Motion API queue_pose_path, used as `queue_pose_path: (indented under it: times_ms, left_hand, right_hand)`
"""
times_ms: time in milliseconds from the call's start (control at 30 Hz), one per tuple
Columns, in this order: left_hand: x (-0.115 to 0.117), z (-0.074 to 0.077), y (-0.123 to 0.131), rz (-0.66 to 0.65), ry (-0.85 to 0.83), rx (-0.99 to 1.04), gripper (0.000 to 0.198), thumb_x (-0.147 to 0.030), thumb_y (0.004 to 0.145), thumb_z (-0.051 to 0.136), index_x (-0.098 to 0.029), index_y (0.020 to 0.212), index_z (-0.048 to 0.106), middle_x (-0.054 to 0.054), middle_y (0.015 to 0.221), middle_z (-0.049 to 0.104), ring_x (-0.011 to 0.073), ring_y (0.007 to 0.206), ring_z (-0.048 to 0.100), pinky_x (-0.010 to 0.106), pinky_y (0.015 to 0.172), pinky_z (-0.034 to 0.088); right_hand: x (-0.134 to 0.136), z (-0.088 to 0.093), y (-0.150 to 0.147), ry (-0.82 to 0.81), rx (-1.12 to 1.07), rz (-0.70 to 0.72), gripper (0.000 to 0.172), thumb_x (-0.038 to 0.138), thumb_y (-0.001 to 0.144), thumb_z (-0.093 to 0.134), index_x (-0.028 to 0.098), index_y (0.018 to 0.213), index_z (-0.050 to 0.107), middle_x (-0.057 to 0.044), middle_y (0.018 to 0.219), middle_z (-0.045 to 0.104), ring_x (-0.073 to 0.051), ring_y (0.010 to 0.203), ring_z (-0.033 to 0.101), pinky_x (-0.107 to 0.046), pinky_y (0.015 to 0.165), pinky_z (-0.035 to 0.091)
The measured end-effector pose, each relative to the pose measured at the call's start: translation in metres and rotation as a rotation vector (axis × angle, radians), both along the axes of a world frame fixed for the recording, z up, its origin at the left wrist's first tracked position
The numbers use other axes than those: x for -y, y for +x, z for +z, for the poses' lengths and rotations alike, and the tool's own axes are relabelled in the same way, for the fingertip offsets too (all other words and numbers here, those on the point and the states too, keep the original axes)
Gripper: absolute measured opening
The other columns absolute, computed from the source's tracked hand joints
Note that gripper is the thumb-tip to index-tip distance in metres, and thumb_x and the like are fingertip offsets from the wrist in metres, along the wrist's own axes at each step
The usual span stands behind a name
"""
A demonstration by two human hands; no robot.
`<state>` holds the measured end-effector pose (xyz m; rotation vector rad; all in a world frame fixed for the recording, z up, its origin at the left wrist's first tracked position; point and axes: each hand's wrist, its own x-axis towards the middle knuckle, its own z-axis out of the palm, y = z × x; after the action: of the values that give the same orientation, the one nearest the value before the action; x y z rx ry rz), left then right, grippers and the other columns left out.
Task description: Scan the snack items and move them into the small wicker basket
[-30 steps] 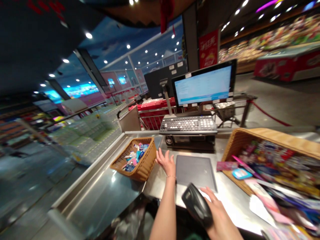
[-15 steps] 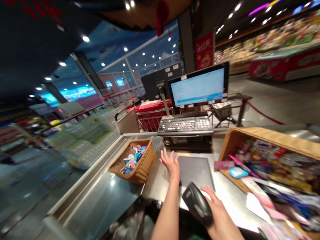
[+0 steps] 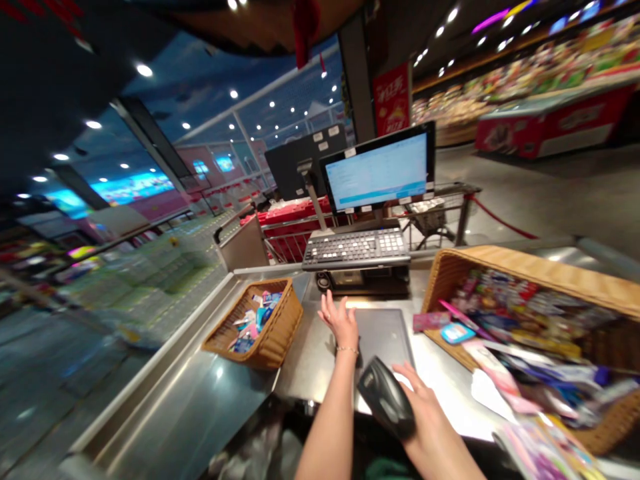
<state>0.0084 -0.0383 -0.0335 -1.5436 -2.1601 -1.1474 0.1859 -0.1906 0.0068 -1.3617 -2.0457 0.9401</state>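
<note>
My left hand (image 3: pixel 341 323) is held over the metal counter (image 3: pixel 300 373), its fingers spread and nothing visible in them. It is nearest the left edge of the dark flat panel (image 3: pixel 385 333) set in the counter. A small dark shape shows behind my left wrist; I cannot make out what it is. My right hand (image 3: pixel 425 417) is wrapped round a black handheld barcode scanner (image 3: pixel 383 397), low over the counter and right of my left forearm. Its fingers are partly hidden by the scanner. A wicker basket (image 3: pixel 283 333) of small packets stands left of my left hand.
A large wicker basket (image 3: pixel 435 280) heaped with mixed small goods is at the right, with packs (image 3: pixel 540 447) in front of it. Behind the counter panel are a keyboard (image 3: pixel 357 248) and a lit monitor (image 3: pixel 380 170). Shopping carts (image 3: pixel 290 233) stand beyond.
The view has turned slightly to the right, so the surroundings sit farther left. Both hands keep much the same pose, and the scanner stays in my right hand.
</note>
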Motion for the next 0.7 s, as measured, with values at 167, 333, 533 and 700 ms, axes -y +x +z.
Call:
queue_pose_path:
  times_ms: [167,333,533,700]
  left_hand:
    - [-0.002,0.004,0.013,-0.037,0.005,-0.002,0.027,-0.02,0.084,0.065,-0.026,0.109,0.072,0.013,0.153,0.045,0.0317,0.146,0.032,0.064,0.115,0.027]
    - [-0.003,0.004,0.024,-0.086,0.01,-0.015,0.027,-0.019,0.085,0.064,-0.025,0.109,0.072,0.013,0.152,0.046,0.032,0.146,0.032,0.066,0.114,0.028]
    - [-0.003,0.0,0.037,-0.141,0.006,-0.02,0.027,-0.019,0.085,0.062,-0.025,0.11,0.071,0.013,0.153,0.044,0.032,0.147,0.03,0.067,0.115,0.027]
    - [-0.003,-0.001,0.05,-0.185,-0.03,-0.007,0.027,-0.02,0.086,0.062,-0.026,0.111,0.071,0.013,0.153,0.044,0.0315,0.148,0.029,0.065,0.115,0.027]
  right_hand:
    - [0.004,0.013,-0.001,-0.013,-0.019,-0.029,0.042,0.037,0.087,0.052,0.017,0.122,0.064,-0.021,0.15,0.05,-0.04,0.147,0.035,-0.063,0.115,0.036]
    - [0.003,0.018,0.0,-0.012,0.001,-0.028,0.045,0.037,0.088,0.05,0.016,0.125,0.063,-0.022,0.148,0.051,-0.041,0.147,0.035,-0.065,0.114,0.037]
    - [0.002,0.021,0.002,-0.03,0.017,-0.032,0.045,0.03,0.086,0.049,0.018,0.127,0.062,-0.02,0.148,0.052,-0.039,0.147,0.035,-0.062,0.114,0.037]
    - [0.003,0.013,-0.001,-0.031,-0.04,-0.076,0.044,0.033,0.083,0.053,0.023,0.124,0.064,-0.019,0.146,0.054,-0.04,0.146,0.037,-0.066,0.114,0.034]
